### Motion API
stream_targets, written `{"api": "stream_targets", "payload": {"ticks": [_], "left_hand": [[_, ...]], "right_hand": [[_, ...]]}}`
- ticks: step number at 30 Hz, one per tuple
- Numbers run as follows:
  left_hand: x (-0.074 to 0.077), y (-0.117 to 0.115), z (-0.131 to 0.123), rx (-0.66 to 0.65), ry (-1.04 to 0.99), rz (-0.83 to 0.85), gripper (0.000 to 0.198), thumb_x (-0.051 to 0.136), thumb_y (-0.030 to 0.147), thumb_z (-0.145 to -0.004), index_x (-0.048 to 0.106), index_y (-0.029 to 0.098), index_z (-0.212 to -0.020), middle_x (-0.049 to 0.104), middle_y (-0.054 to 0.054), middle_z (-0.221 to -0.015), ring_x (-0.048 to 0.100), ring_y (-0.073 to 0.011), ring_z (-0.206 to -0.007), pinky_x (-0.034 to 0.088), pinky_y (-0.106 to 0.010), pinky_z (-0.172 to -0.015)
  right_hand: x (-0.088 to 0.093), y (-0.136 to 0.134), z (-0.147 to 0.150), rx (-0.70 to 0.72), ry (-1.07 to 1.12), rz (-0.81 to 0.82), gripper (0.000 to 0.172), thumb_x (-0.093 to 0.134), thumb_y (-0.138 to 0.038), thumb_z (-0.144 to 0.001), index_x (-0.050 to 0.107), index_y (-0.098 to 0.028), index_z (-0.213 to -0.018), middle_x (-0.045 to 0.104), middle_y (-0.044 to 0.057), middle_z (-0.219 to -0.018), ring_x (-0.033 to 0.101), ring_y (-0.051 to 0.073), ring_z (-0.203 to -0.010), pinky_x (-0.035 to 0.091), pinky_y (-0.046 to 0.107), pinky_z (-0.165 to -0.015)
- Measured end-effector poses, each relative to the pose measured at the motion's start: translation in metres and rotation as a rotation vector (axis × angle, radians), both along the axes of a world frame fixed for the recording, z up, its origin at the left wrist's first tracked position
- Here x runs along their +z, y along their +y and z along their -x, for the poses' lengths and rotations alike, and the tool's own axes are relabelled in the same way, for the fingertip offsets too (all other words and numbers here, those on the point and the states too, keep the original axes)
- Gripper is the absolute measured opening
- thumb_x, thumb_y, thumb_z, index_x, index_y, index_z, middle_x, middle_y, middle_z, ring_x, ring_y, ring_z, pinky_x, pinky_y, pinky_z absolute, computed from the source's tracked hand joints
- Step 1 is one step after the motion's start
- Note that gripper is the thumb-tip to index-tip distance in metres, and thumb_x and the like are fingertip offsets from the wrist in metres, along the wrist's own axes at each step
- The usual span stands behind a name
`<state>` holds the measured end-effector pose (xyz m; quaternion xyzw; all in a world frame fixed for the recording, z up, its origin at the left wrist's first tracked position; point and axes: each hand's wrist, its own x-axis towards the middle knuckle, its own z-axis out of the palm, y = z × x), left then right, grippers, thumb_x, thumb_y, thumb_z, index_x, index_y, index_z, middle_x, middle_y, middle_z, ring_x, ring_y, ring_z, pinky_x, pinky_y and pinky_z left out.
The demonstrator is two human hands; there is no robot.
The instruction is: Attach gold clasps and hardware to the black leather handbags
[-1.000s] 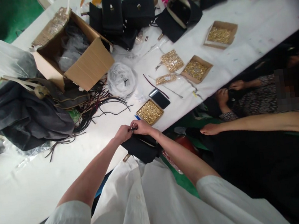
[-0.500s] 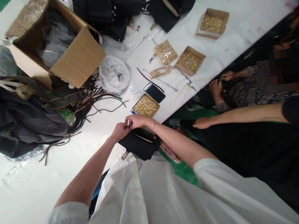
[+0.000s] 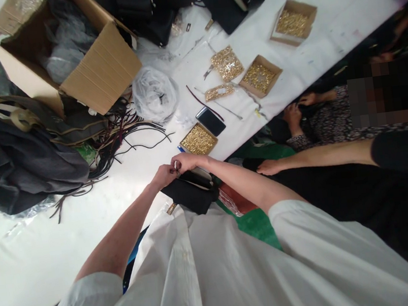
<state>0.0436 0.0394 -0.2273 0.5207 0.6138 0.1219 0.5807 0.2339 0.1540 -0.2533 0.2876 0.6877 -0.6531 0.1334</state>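
Observation:
A black handbag lies against my front at the table edge, its pale-lined opening partly showing and a small metal tag at its lower left corner. My left hand pinches at the bag's upper left corner. Right beside it, the bent fingers of my right hand close on the same corner, fingertips meeting. Whatever small part lies between the fingertips is too small to make out. Just beyond my right hand stands a shallow box of small gold-coloured metal pieces, with a phone touching its far side.
A large open carton holds plastic wrap. Dark cloth and loose black cords spread at left. More boxes of gold pieces and several black bags sit farther back. At right are a co-worker's arm and another person's hands.
The view has shifted slightly, so the table things sit a little higher. Both hands stay together at the bag's corner, and the bag's opening shows a bit more.

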Motion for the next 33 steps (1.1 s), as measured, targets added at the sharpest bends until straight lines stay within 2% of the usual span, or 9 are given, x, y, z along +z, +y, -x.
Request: {"api": "stream_targets", "payload": {"ticks": [8, 18, 24, 33], "left_hand": [[-0.010, 0.003, 0.001, 0.050, -0.038, 0.043, 0.016, 0.069, 0.029, -0.080, 0.072, 0.017, -0.071, 0.060, 0.001, -0.065, 0.053, -0.0173, -0.067, 0.038, -0.032, -0.066], [-0.014, -0.016, 0.007, 0.107, -0.055, 0.157, 0.027, 0.078, 0.042, -0.087, 0.080, 0.015, -0.083, 0.071, -0.002, -0.071, 0.059, -0.0171, -0.067, 0.041, -0.030, -0.062], [-0.019, -0.017, 0.004, 0.135, -0.020, 0.177, 0.022, 0.084, 0.035, -0.088, 0.076, 0.016, -0.079, 0.066, 0.001, -0.066, 0.058, -0.0163, -0.063, 0.041, -0.029, -0.059], [-0.015, -0.024, -0.004, 0.195, -0.001, 0.073, 0.021, 0.078, 0.031, -0.088, 0.070, 0.017, -0.073, 0.063, 0.002, -0.066, 0.056, -0.0158, -0.065, 0.039, -0.029, -0.063]], "right_hand": [[-0.005, 0.001, -0.009, -0.066, -0.050, 0.097, 0.049, 0.078, -0.010, -0.066, 0.076, -0.017, -0.115, 0.078, -0.004, -0.082, 0.070, 0.017, -0.072, 0.047, 0.021, -0.064], [-0.004, -0.007, 0.000, -0.068, -0.037, 0.158, 0.048, 0.080, -0.008, -0.065, 0.076, -0.016, -0.112, 0.077, -0.004, -0.080, 0.070, 0.017, -0.073, 0.047, 0.021, -0.063], [-0.008, -0.005, 0.002, -0.054, -0.039, 0.156, 0.047, 0.080, -0.009, -0.065, 0.078, -0.017, -0.111, 0.077, -0.004, -0.079, 0.070, 0.018, -0.072, 0.045, 0.021, -0.061], [-0.005, -0.008, -0.002, -0.047, -0.026, 0.145, 0.043, 0.077, -0.006, -0.066, 0.082, -0.017, -0.108, 0.081, -0.002, -0.086, 0.073, 0.019, -0.078, 0.049, 0.021, -0.065]]}}
